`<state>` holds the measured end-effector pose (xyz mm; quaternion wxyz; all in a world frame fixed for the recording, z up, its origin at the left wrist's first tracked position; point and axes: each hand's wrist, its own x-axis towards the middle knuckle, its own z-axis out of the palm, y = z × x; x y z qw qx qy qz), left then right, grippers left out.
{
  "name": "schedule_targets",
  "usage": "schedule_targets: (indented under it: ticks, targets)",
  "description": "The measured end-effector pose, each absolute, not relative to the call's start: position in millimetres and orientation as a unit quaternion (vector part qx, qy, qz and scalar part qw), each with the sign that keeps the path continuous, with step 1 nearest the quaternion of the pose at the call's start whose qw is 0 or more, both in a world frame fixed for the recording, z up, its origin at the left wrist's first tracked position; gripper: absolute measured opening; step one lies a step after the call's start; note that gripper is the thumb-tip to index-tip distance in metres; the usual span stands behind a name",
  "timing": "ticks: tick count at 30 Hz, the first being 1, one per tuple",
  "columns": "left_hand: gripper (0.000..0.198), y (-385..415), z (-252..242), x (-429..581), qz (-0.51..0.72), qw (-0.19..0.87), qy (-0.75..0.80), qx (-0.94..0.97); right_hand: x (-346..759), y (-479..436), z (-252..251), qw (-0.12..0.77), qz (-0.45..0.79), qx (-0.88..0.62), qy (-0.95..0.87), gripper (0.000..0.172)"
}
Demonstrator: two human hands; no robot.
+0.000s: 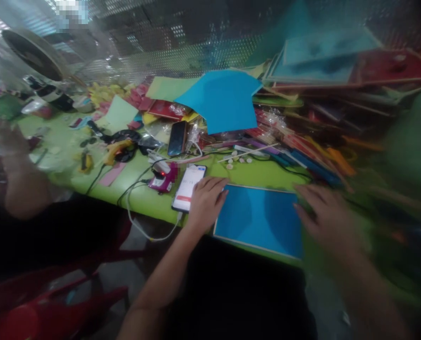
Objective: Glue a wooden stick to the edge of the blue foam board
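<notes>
A flat blue rectangular sheet [258, 217] with a pale border lies in front of me at the table's near edge. My left hand [206, 200] rests at its left side, fingers stretched forward and fingertips by the upper left corner. Beside that hand lies a phone [188, 184] with a lit white screen, partly covered by it. At the sheet's right edge is my right hand [325, 215], somewhat blurred, with its fingers extended and apart. Whether those fingertips touch the sheet I cannot tell.
Larger blue paper [228, 101] tops a cluttered heap at the back of the green table [143, 189]. A dark phone [178, 138], a purple power socket [163, 182], cables and a yellow glue gun [118, 150] lie leftward. Another person's arm [17, 165] is at far left.
</notes>
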<state>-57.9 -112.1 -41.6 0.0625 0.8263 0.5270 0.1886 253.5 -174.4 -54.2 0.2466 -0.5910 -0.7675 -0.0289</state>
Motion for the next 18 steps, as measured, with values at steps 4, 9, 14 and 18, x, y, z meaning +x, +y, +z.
schedule_targets:
  ticks: [4,9,14,18]
  targets:
    - [0.027,-101.1,-33.1,-62.2,0.16,0.05,0.544,0.822,258.1,-176.2,-52.1,0.298,-0.033,-0.605,-0.737,0.031]
    - [0.021,-91.2,-23.6,-52.2,0.121,0.05,0.527,0.84,258.6,-175.9,-51.3,0.304,-0.028,-0.598,-0.741,0.027]
    - [0.01,-86.8,-20.5,-38.3,0.1,0.046,0.516,0.849,260.8,-174.7,-53.7,0.306,-0.014,-0.598,-0.74,0.027]
    - [0.009,-84.8,-21.7,-35.8,0.095,0.04,0.518,0.849,260.8,-175.4,-52.8,0.31,-0.017,-0.594,-0.742,0.027]
